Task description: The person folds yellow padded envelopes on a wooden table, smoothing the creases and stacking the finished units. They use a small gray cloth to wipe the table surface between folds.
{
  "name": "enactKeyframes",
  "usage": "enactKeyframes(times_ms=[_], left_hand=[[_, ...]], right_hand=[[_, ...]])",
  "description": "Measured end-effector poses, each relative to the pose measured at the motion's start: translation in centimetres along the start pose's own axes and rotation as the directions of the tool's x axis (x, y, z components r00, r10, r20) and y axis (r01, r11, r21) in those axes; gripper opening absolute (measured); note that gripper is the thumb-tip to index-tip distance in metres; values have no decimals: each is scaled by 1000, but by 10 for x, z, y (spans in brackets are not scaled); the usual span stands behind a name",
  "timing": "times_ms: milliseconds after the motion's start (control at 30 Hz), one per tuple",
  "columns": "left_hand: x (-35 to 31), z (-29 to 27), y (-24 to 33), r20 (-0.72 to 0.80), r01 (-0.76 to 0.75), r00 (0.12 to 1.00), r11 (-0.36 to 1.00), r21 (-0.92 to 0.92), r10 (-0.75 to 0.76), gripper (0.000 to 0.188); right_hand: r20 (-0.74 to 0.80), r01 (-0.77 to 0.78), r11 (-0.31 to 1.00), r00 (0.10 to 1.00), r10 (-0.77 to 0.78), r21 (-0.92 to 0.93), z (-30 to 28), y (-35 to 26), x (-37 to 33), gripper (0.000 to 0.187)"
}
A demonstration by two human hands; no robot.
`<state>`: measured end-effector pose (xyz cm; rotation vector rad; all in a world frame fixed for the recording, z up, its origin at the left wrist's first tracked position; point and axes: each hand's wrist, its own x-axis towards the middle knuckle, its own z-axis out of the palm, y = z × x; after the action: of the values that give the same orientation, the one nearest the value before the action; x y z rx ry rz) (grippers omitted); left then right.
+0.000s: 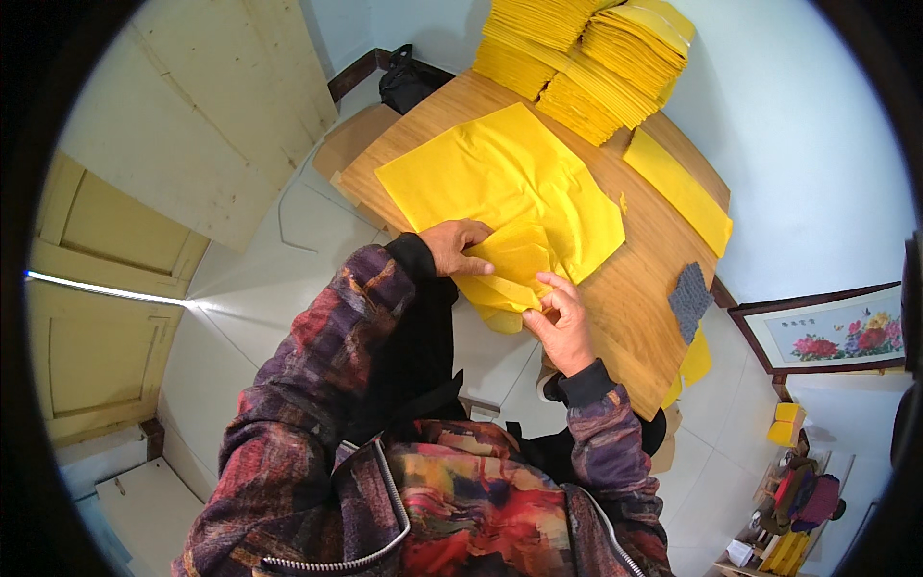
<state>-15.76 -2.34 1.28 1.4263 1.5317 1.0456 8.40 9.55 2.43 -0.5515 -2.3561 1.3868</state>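
A large, thin yellow sheet [481, 159] lies wrinkled across a brown wooden table [615, 332]. Its near end is folded into layers and hangs past the table's near edge. On the left of this folded part, my left hand [450, 247] holds the layers, its thumb on top and its fingertips partly hidden. My right hand [565, 325] pinches the near right corner of the fold between thumb and fingers. Whether the sheet is paper or cloth I cannot tell.
Tall stacks of folded yellow sheets [615, 67] stand at the table's far end. A folded yellow strip [678, 188] and a dark grey textured cloth [690, 300] lie along the right edge. A framed flower picture [827, 332] leans right; a black bag [409, 85] sits behind.
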Motion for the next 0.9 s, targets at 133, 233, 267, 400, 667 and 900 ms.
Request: enactKeyframes(times_ms=[133, 233, 267, 400, 667, 900], left_hand=[[1, -7, 1, 77, -87, 993, 995, 43, 84, 55], [2, -6, -3, 65, -154, 987, 968, 197, 144, 56], [2, -4, -5, 48, -174, 985, 952, 250, 168, 55], [4, 5, -11, -24, -114, 992, 966, 231, 123, 42], [5, 13, -2, -128, 171, 976, 983, -62, -178, 35], [5, 9, 1, -121, 231, 966, 973, 26, -227, 34]], right_hand=[[-1, -95, 994, 995, 95, 54, -3, 0, 4, 20], [-15, -84, 996, 996, 84, 24, -3, 3, 7, 19], [-20, -87, 996, 996, 87, 1, -3, 4, 7, 18], [-55, -68, 998, 996, 68, 6, 1, 3, 6, 31], [-173, 198, 895, 943, -285, -399, 9, -11, -11, 55], [-12, 309, 770, 925, -380, -558, 10, -4, -18, 29]])
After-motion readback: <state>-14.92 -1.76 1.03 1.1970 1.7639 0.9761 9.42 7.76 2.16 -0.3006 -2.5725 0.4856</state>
